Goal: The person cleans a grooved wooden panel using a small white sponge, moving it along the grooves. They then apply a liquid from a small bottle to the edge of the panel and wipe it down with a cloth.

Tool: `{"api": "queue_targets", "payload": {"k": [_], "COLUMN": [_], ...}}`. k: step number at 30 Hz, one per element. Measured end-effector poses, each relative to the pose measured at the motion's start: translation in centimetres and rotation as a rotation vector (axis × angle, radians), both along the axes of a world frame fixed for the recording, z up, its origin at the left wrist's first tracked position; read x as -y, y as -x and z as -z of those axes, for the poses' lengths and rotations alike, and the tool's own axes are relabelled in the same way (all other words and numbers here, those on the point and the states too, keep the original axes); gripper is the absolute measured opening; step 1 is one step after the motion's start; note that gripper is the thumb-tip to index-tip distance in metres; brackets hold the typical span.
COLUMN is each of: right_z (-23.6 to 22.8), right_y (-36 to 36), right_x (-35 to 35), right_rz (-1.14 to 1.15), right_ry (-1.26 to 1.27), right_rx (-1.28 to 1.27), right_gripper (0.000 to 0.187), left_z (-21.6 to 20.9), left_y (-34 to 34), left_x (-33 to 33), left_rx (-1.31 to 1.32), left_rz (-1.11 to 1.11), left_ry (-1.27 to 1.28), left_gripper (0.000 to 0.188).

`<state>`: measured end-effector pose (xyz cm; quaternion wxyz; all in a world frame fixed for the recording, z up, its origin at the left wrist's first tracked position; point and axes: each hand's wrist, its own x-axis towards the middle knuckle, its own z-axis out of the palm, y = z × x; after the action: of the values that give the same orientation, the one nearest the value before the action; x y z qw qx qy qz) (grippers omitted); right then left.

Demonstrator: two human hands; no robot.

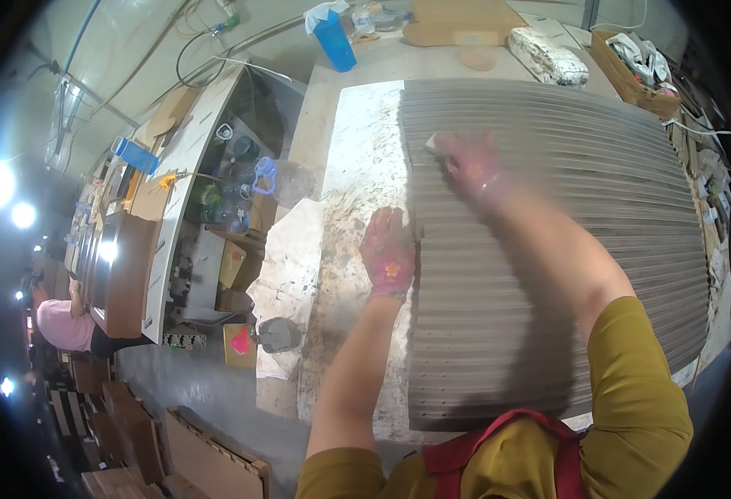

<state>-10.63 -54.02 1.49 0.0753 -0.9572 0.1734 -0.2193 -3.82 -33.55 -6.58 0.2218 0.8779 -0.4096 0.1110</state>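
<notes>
A large grey-brown panel with parallel ridges lies on the work table in front of me. My right hand, in a pink glove and slightly blurred, is closed around a small white piece at the panel's far left part. I cannot make out what that piece is. My left hand, in a pink glove with a flower on its back, rests flat beside the panel's left edge. Under it is a stained white board.
A grey container stands on a pale sheet at left. Behind the panel are a blue cup, a white-smeared block and a wooden box with cloths. Another person works at far left.
</notes>
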Motion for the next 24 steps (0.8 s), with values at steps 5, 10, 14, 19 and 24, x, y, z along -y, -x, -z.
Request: {"api": "queue_targets", "payload": {"k": [5, 10, 14, 19, 24], "right_z": [2.6, 2.4, 1.9, 0.6, 1.5], "right_y": [-2.0, 2.3, 2.3, 0.3, 7.1], "right_x": [-1.3, 4.6, 3.8, -0.8, 5.6], "right_rz": [-0.019, 0.146, 0.050, 0.064, 0.243], "right_ry": [0.003, -0.510, -0.644, -0.061, -0.138], "right_rx": [-0.014, 0.126, 0.281, 0.046, 0.074], "right_gripper": [0.030, 0.033, 0.037, 0.037, 0.034], "left_z": [-0.6, -0.6, -0.1, -0.5, -0.9], "left_y": [0.3, 0.4, 0.0, -0.2, 0.4], "left_x": [0.5, 0.3, 0.3, -0.1, 0.0], "left_rx": [0.065, 0.118, 0.079, 0.063, 0.043], "left_rz": [0.056, 0.016, 0.019, 0.051, 0.036], "left_ry": [0.062, 0.063, 0.031, -0.017, 0.026], "left_gripper": [0.029, 0.029, 0.056, 0.062, 0.055]}}
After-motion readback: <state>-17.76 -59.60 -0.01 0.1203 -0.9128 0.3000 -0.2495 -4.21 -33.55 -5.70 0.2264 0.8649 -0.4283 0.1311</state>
